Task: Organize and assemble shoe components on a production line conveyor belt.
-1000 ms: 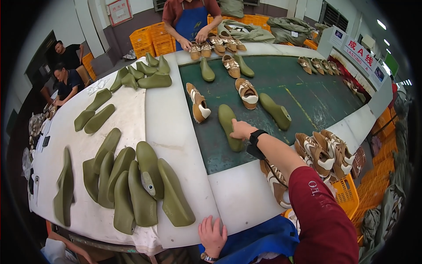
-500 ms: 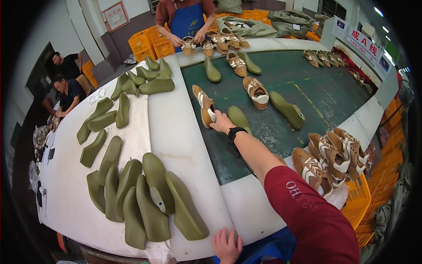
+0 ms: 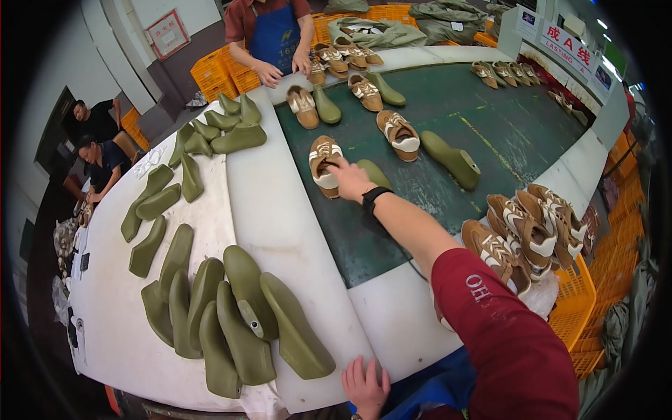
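On the green work surface (image 3: 378, 259), my right hand (image 3: 352, 179) reaches out to a brown and white sneaker (image 3: 325, 150). Its fingers are at the collar of the shoe, closed on the edge, with the fingertips partly hidden. Just right of that sneaker lies a green shoe last (image 3: 373, 172), partly covered by my wrist. Farther right are another brown sneaker (image 3: 398, 136) and a larger green last (image 3: 451, 160). My left hand (image 3: 366, 386) rests, fingers apart, on the near edge of the white table (image 3: 315, 336), holding nothing.
Many green lasts (image 3: 241, 294) lie on the left cloth-covered table. Brown sneakers (image 3: 518, 238) are piled at the right above an orange crate (image 3: 574, 301). Across the table stands a person in a blue apron (image 3: 278, 42), near a sneaker and last pair (image 3: 302, 108). More sneakers line the far edge.
The sneaker at my right hand has turned more upright in view, and my grip has shifted from its heel to its collar. The person opposite has set a sneaker down beside a last.
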{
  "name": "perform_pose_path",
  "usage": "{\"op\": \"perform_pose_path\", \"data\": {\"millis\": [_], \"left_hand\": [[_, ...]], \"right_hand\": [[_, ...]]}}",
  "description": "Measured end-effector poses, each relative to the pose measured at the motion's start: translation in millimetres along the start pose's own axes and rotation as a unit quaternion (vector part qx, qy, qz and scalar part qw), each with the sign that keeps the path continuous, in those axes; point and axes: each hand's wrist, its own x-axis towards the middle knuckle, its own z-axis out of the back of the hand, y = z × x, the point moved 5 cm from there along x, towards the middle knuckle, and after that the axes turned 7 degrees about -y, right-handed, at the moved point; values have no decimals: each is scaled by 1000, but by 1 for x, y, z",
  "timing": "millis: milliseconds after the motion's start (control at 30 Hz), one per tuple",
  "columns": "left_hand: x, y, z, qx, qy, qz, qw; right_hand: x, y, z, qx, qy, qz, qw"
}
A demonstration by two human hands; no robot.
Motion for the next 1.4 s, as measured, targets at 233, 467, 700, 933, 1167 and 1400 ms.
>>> {"op": "perform_pose_path", "data": {"millis": [233,467,700,933,1167,1400], "left_hand": [[-5,7,-11,22,26,-8,999],[-9,4,-3,-2,26,-16,1000],[38,19,42,-3,-56,-24,998],[66,116,10,25,12,118,993],[73,129,10,-46,85,241,966],[50,-2,37,305,102,-32,946]], "right_hand": [[-58,-68,6,-119,268,-84,952],[-89,-60,40,43,249,-54,966],[-111,-29,142,70,219,148,962],[-233,-12,338,237,219,232,918],[-394,-48,249,260,125,166,943],[-414,-43,175,201,22,1,979]]}}
